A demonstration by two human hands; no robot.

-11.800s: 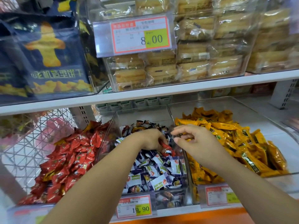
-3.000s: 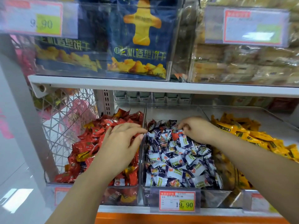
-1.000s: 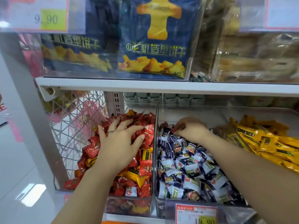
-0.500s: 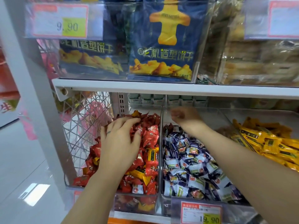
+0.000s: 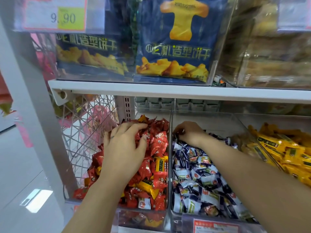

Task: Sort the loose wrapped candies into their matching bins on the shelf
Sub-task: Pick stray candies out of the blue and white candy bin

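Beneath the white shelf [image 5: 168, 92] three clear bins stand side by side. The left bin [image 5: 141, 221] is heaped with red candies [image 5: 158, 143], the middle bin [image 5: 210, 120] holds blue-and-white candies [image 5: 198, 179], and the right bin [image 5: 277, 118] holds yellow candies [image 5: 286, 152]. On my screen the left hand [image 5: 124, 148] lies over the top of the red heap, fingers spread and loosely bent, pressing on wrappers and not plainly pinching any. The right hand [image 5: 188, 133] is at the back of the middle bin with its fingers curled down into the pile, and I cannot tell whether they hold a piece. Smaller still are the yellow strays [image 5: 159, 164] among the reds just right of the left wrist, and a white-ended piece [image 5: 144, 203] near the front wall. I judge these are what is left to pull from that bin.

The red heap rises close to the divider [image 5: 169, 148], so a careless sweep could tip reds into the middle bin. The wrappers look slick, and a pinch might drag a neighbour along or drop the stray back in.

Room is tight at the back – the shelf hangs low over both hands. Wire mesh [image 5: 84, 125] closes the left side, so I'd withdraw forward and up through the open front
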